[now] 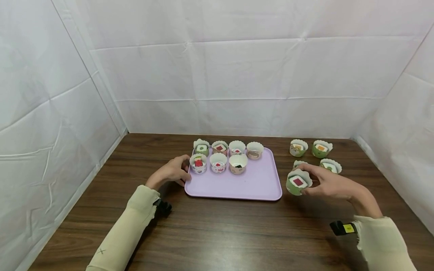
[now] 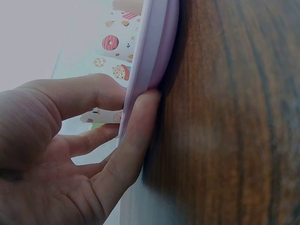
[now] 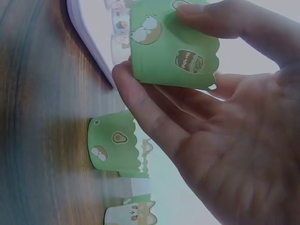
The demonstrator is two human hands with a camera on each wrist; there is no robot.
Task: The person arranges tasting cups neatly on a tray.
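Observation:
With thumb and fingers my left hand (image 1: pixel 172 171) pinches the left rim of a lilac tray (image 1: pixel 257 182). The left wrist view shows a finger under the tray's rim (image 2: pixel 152 56). My right hand (image 1: pixel 333 184) holds a green paper baking cup (image 1: pixel 292 188) just right of the tray, above the table. Inside it is a white piece with a dark red square. In the right wrist view this cup (image 3: pixel 176 56) is gripped between thumb and fingers. Patterned paper cups stand in two rows on the tray, three in front, including one with a strawberry-like piece (image 1: pixel 198 163).
Right of the tray, several more cups stand on the brown wooden table (image 1: pixel 210 229), among them a green cup (image 1: pixel 320 151) and a patterned cup (image 1: pixel 297 150). One green cup is partly hidden behind my right hand. White cloth walls (image 1: pixel 237 75) enclose the back and sides.

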